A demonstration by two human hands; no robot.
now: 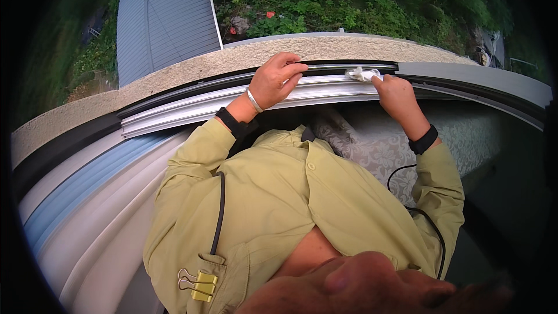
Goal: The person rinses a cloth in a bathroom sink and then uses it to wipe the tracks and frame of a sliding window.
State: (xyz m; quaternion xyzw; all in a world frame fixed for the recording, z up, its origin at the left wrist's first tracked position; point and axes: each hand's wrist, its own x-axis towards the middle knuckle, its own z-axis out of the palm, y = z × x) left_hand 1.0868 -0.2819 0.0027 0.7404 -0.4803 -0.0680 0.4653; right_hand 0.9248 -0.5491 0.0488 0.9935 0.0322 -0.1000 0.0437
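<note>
My right hand (396, 91) pinches a crumpled white tissue or cloth (362, 74) against the upper edge of a silvery metal window rail (322, 90). To its left, my left hand (277, 79) has its fingers bent and spread over the same rail, with no object seen in them. A dark window track (331, 67) runs along the outer side of the rail. Whether the left fingertips touch the track, I cannot tell. Black bands are on both my wrists, and a metal bangle (254, 100) is on the left one.
A rough stone-like outer sill (196, 65) curves beyond the track. Outside are a grey ribbed roof (170, 17) and green plants (331, 4). White and blue curtains (87, 209) hang at the left; a floral-patterned fabric surface (383, 144) lies below my right hand. Black cables cross near my arms.
</note>
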